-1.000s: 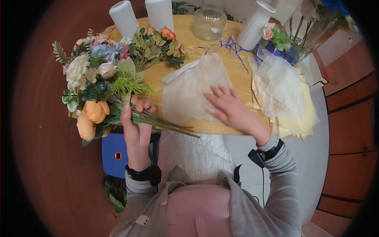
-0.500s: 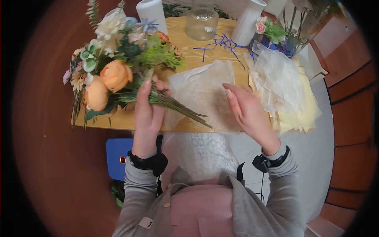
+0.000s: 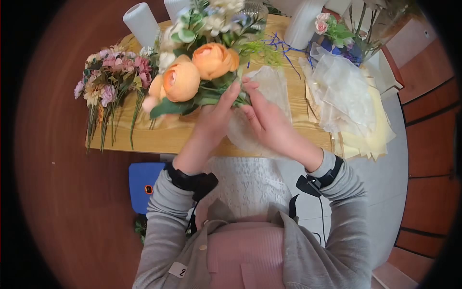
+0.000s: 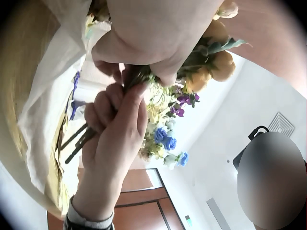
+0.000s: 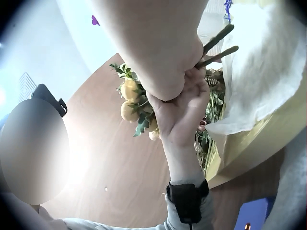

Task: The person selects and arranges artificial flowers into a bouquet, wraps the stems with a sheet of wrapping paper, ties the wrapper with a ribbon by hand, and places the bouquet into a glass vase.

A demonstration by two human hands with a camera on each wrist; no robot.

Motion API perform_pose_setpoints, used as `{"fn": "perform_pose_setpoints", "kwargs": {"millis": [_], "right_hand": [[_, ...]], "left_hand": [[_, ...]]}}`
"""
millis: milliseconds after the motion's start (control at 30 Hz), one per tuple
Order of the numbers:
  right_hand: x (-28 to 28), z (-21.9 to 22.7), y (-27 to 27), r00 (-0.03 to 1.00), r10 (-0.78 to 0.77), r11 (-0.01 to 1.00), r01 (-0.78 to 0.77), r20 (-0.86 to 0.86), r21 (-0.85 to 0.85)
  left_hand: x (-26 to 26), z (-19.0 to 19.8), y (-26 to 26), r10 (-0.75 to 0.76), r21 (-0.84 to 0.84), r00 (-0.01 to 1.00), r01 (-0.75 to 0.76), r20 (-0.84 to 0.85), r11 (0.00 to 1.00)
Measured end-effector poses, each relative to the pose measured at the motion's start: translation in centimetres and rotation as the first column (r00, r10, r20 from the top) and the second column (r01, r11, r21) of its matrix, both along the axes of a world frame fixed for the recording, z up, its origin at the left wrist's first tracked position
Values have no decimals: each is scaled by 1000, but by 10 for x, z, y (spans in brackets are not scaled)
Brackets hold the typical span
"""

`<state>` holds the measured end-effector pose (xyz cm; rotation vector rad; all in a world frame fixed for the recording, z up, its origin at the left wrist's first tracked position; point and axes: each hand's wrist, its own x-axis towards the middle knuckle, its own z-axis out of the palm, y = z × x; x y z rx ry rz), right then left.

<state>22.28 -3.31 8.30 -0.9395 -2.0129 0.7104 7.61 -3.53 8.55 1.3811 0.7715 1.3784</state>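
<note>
Both hands hold a bouquet of artificial flowers (image 3: 180, 79) up over the table, with large orange blooms towards me and white ones and greenery behind. My left hand (image 3: 211, 125) grips its stems just below the blooms. Close beside it, my right hand (image 3: 272, 127) has its fingers curled round the same stems. In the left wrist view the cut stem ends (image 4: 79, 143) stick out past the right hand's fingers. A thin whitish wrapping sheet (image 3: 276, 82) lies on the table beneath, partly hidden by the hands.
More flowers (image 3: 110, 77) lie at the table's left, stems over the front edge. White vases (image 3: 142, 24) (image 3: 303, 26) stand at the back, near tangled blue ribbon (image 3: 284, 45). A pile of white and yellow sheets (image 3: 346, 101) overhangs the right front edge. A blue box (image 3: 144, 185) is below left.
The left hand has carried the bouquet right and raised its blooms, uncovering the flowers at left. The right hand has left the wrapping sheet and come to grip the stems.
</note>
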Motion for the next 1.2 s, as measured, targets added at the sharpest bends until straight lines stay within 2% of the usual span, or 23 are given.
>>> {"fn": "perform_pose_setpoints", "kwargs": {"millis": [33, 100, 133, 167, 200, 233, 267, 333, 467, 533, 667, 733, 767, 833, 867, 933, 967, 1033, 1067, 1133, 1167, 1200], "right_hand": [[0, 1, 2, 1000, 6, 1000, -6, 5, -8], [4, 7, 8, 997, -35, 998, 38, 70, -40], [5, 4, 12, 997, -33, 998, 36, 72, -46], [6, 0, 15, 999, -27, 997, 29, 34, -65], [7, -5, 18, 1000, -23, 996, 23, -5, -84], [8, -9, 21, 1000, -22, 996, 21, -4, -91], [8, -14, 24, 1000, -11, 991, 12, 9, -136], [8, -29, 27, 1000, 7, 982, -3, 24, -187], [5, -43, 27, 996, 43, 974, -24, 79, -227], [4, -43, 25, 995, 47, 974, -26, 88, -225], [2, -46, 22, 994, 69, 970, -47, 84, -237], [2, -47, 22, 995, 65, 968, -45, 73, -247], [2, -49, 23, 996, 69, 964, -53, 51, -260], [3, -49, 23, 997, 72, 961, -61, 31, -269], [3, -48, 23, 997, 67, 959, -55, 32, -277], [3, -49, 22, 997, 62, 958, -50, 33, -283], [3, -50, 22, 998, 59, 959, -47, 35, -278], [3, -52, 22, 998, 56, 961, -46, 30, -271], [3, -54, 22, 998, 55, 965, -48, 22, -259], [3, -55, 21, 999, 52, 968, -49, 8, -247], [3, -53, 19, 998, 59, 953, -49, 22, -298], [3, -50, 19, 997, 67, 936, -49, 38, -347]], "left_hand": [[-11, -15, 9, 6, -8, 1000, -6, 5, 1000], [-47, -54, 29, -218, -179, 959, 186, -181, 966], [-59, -49, 25, -218, -184, 960, 185, -178, 965], [-70, -35, 16, -214, -108, 892, 186, -398, 977], [-75, -22, 6, -183, -33, 781, 204, -597, 978], [-76, -13, -4, -166, -51, 719, 179, -674, 982], [-79, -17, -11, -170, -58, 720, 178, -672, 982], [-87, -29, -24, 9, 99, 421, 192, -907, 976], [-91, -34, -41, 3, 76, 377, 178, -926, 981], [-92, -34, -45, 66, 154, 331, 245, -941, 957], [-95, -38, -41, 92, 194, 385, 237, -918, 952], [-91, -33, -39, 128, 176, 373, 99, -919, 979], [-85, -29, -39, 130, 180, 373, 100, -918, 979], [-70, -18, -37, 305, 297, 392, -83, -868, 951], [-66, -12, -36, 307, 299, 393, -84, -867, 951], [-60, -3, -35, 163, 171, 465, -26, -870, 985], [-60, -8, -35, 166, 173, 463, -26, -871, 985], [-64, -26, -33, 311, 430, 476, 164, -823, 888], [-67, -32, -30, 312, 430, 471, 166, -825, 887], [-74, -42, -24, 162, 258, 428, 175, -889, 950], [-72, -37, -24, 161, 256, 426, 176, -890, 950], [-68, -33, -24, 243, 333, 499, 98, -832, 938]]}}
